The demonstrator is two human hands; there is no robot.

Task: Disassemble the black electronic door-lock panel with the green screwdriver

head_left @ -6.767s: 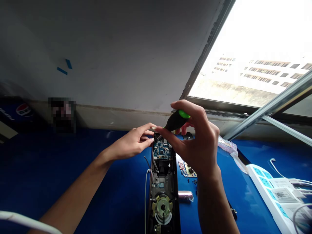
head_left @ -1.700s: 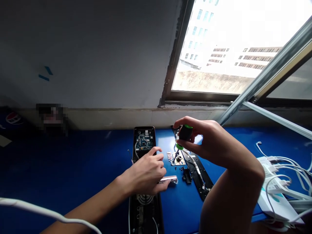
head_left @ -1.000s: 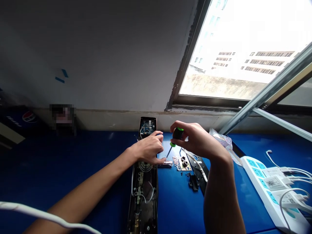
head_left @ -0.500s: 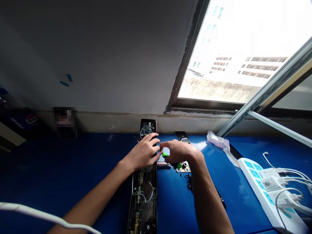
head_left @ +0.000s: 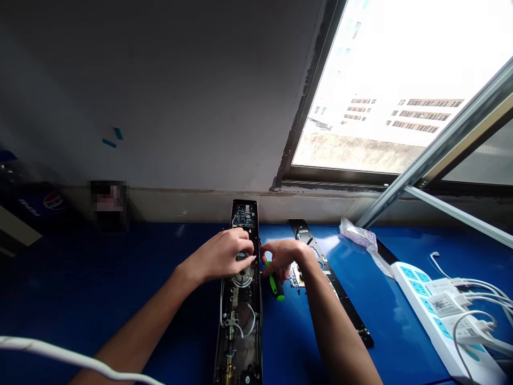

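A long, narrow open housing with a circuit board at its far end, wires and brass-coloured parts inside looks like an electronic door lock body. My left hand is over its upper half, thumb and fingers curled together; whatever they pinch is hidden. Close against the housing's right edge is my right hand, fingers bent around the upper part of a green-and-black screwdriver. The handle slants down to the right, below the palm.
A long black plate lies to the right, with small screws and a small board beside it. Farther right are a plastic bag and a white power strip with plugged-in cables. A white cable crosses the lower left.
My hands have drawn apart: the left moved left and down, the right lowered beside the housing. The screwdriver handle now points down towards me. The phone-like flat object beside the housing is no longer visible.
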